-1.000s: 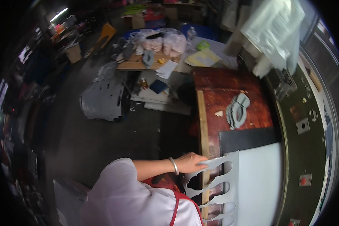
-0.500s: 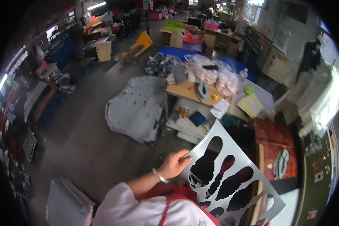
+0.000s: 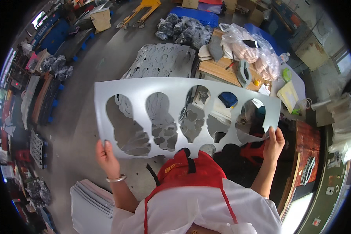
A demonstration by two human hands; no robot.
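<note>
Two hands: both raised in front of the chest, each gripping one lower corner of the same sheet.
Left hand [image 3: 107,158]: closed on the lower left corner of the sheet, fingers curled over its edge, metal bangle [image 3: 116,179] on the wrist.
Right hand [image 3: 274,144]: closed on the lower right corner, thumb up along the edge, just above a wooden bench [image 3: 309,136].
Sheet [image 3: 175,87]: large, grey, thin, held flat and spread wide between the hands, tilted slightly down to the right, well above the floor.
Cutouts: row of five sole-shaped holes punched through it, floor and table visible behind them.
Clothing: white shirt [image 3: 199,210] with red apron [image 3: 187,173] straps, directly under the sheet.
Behind the sheet: heap of cut-out grey sheets [image 3: 160,58] on the floor, next to a wooden table [image 3: 218,70] loaded with clear plastic bags [image 3: 245,43].
Lower left: stack of uncut grey sheets [image 3: 91,201] on the floor, near the left elbow.
Far top: yellow pallet jack [image 3: 142,9] and dark bundles on a blue tarp [image 3: 206,15].
</note>
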